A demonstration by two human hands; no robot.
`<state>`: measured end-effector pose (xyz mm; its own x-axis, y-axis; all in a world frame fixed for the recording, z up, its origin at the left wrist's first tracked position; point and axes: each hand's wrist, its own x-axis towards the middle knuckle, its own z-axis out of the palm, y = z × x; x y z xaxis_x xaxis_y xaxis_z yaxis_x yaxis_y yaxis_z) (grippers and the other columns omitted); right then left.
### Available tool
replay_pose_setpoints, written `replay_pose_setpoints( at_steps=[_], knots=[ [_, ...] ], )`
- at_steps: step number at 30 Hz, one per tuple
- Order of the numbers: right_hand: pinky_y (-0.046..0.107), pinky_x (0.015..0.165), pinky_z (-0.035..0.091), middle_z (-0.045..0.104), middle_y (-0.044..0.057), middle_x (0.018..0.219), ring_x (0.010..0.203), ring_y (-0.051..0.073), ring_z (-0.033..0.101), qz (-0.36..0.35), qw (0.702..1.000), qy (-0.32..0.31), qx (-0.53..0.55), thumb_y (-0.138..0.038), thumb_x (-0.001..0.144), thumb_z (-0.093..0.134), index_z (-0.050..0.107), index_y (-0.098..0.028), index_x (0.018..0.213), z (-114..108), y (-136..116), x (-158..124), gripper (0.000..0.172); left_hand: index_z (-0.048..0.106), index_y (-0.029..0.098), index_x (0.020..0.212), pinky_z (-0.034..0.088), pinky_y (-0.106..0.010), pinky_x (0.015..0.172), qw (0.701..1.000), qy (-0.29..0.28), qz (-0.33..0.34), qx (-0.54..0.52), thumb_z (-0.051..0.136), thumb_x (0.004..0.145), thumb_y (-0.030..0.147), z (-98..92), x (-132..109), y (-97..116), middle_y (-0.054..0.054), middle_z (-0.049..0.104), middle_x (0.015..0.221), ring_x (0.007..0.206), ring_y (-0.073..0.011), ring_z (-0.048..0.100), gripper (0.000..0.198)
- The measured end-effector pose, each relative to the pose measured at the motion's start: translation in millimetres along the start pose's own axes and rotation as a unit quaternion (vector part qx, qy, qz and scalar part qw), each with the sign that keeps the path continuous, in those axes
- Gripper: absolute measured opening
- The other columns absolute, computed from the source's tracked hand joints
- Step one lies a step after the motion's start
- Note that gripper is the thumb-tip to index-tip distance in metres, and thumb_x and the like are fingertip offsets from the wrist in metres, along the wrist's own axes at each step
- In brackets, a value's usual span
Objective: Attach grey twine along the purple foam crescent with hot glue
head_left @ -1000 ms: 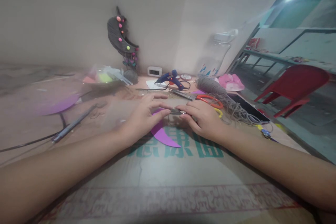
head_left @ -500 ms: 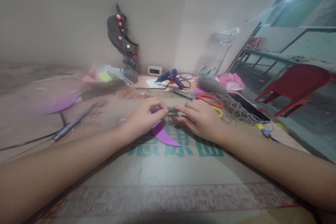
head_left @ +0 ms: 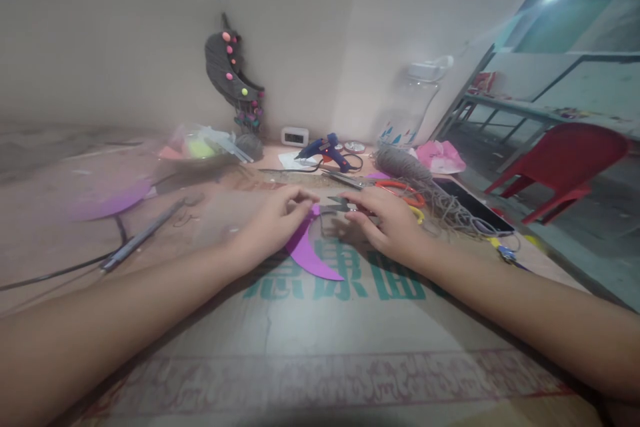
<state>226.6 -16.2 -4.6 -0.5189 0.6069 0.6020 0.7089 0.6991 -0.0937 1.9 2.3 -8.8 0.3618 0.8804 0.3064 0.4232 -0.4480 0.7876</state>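
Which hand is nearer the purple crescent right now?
Left. The left hand partly covers the upper end of the purple crescent; the right hand is apart, off to its right.

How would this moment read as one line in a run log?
left hand: over purple crescent | right hand: holding open blades | behind: orange-handled scissors, glue gun

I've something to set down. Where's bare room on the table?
Bare: the strip between the green lettering and red patterned band, in front of the purple crescent. Crowded: farther back, around glue gun, orange-handled scissors and gray yarn.
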Motion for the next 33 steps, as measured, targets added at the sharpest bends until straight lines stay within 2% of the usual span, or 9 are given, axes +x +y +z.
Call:
replay_pose_setpoints(
  at_steps=[1,3,8,12,19,24,27,30,33],
  knots=[
    [0.033,0.077,0.046,0.068,0.009,0.093,0.087,0.020,0.061,0.015,1.000,0.008,0.014,-0.032,0.093,0.049,0.062,-0.015,0.115,1.2,1.3,-0.1,0.031,0.061,0.018,0.107,0.046,-0.032,0.083,1.000,-0.003,0.017,0.020,0.048,0.088,0.032,1.8,-0.8,-1.7,-0.006,0.066,0.106,0.097,-0.0200,0.060,0.027],
    [0.033,0.077,0.047,0.068,0.009,0.095,0.088,0.020,0.062,0.043,0.998,0.020,0.038,-0.033,0.092,0.050,0.063,-0.015,0.115,3.5,4.3,-0.2,0.031,0.056,0.018,0.122,0.044,-0.036,0.093,0.995,-0.024,0.046,0.087,0.052,0.086,0.032,4.7,-2.9,-4.3,-0.009,0.062,0.121,0.110,-0.0227,0.057,0.039],
    [0.033,0.078,0.048,0.069,0.009,0.099,0.087,0.019,0.062,0.054,0.996,0.016,0.062,-0.032,0.092,0.052,0.063,-0.015,0.115,5.0,6.8,0.8,0.031,0.054,0.016,0.126,0.040,-0.045,0.097,0.956,-0.032,0.124,0.263,0.051,0.088,0.031,5.2,-7.4,-2.7,-0.013,0.063,0.120,0.113,-0.0290,0.055,0.041],
    [0.034,0.078,0.049,0.069,0.010,0.101,0.089,0.021,0.063,0.062,0.996,0.004,0.066,-0.032,0.092,0.051,0.062,-0.016,0.116,4.5,4.7,0.7,0.032,0.052,0.015,0.127,0.039,-0.045,0.099,0.949,-0.029,0.142,0.280,0.053,0.086,0.027,3.8,-7.6,-3.9,-0.012,0.062,0.122,0.114,-0.0289,0.054,0.043],
    [0.037,0.091,0.046,0.069,0.009,0.112,0.104,0.023,0.062,0.144,0.982,0.035,0.115,-0.032,0.095,0.041,0.065,-0.017,0.111,2.3,7.7,4.5,0.033,0.056,0.014,0.125,0.043,-0.038,0.096,0.988,-0.019,0.077,0.134,0.045,0.091,0.025,3.8,-4.2,-8.0,-0.012,0.060,0.117,0.109,-0.0221,0.056,0.037],
    [0.040,0.099,0.042,0.065,0.011,0.120,0.113,0.024,0.058,0.224,0.967,0.004,0.125,-0.030,0.095,0.041,0.062,-0.013,0.118,2.7,18.4,10.3,0.035,0.060,0.018,0.120,0.040,-0.038,0.099,0.998,-0.013,0.050,0.042,0.038,0.094,0.025,0.1,-3.8,0.7,-0.009,0.061,0.113,0.110,-0.0204,0.055,0.035],
    [0.042,0.104,0.039,0.059,0.013,0.129,0.122,0.024,0.052,0.200,0.973,-0.020,0.109,-0.022,0.090,0.048,0.055,-0.013,0.129,6.0,24.8,12.9,0.040,0.062,0.018,0.117,0.045,-0.037,0.092,0.999,-0.031,0.013,-0.030,0.041,0.093,0.026,-0.9,-3.6,6.5,-0.008,0.063,0.108,0.101,-0.0193,0.059,0.033],
    [0.043,0.101,0.041,0.056,0.013,0.132,0.120,0.023,0.053,0.151,0.980,-0.040,0.123,-0.020,0.088,0.052,0.046,-0.018,0.137,6.0,24.0,16.2,0.050,0.059,0.018,0.119,0.051,-0.032,0.076,0.988,-0.051,-0.048,-0.141,0.046,0.090,0.026,-1.0,-2.6,11.1,-0.006,0.066,0.102,0.082,-0.0164,0.064,0.032],
    [0.044,0.101,0.041,0.056,0.011,0.131,0.121,0.023,0.052,0.120,0.982,-0.019,0.144,-0.028,0.089,0.054,0.050,-0.023,0.133,2.5,14.5,18.5,0.044,0.059,0.019,0.117,0.051,-0.030,0.071,0.970,-0.042,-0.070,-0.229,0.053,0.087,0.027,-0.8,-1.0,10.9,-0.006,0.067,0.103,0.079,-0.0156,0.065,0.032]
  ],
)
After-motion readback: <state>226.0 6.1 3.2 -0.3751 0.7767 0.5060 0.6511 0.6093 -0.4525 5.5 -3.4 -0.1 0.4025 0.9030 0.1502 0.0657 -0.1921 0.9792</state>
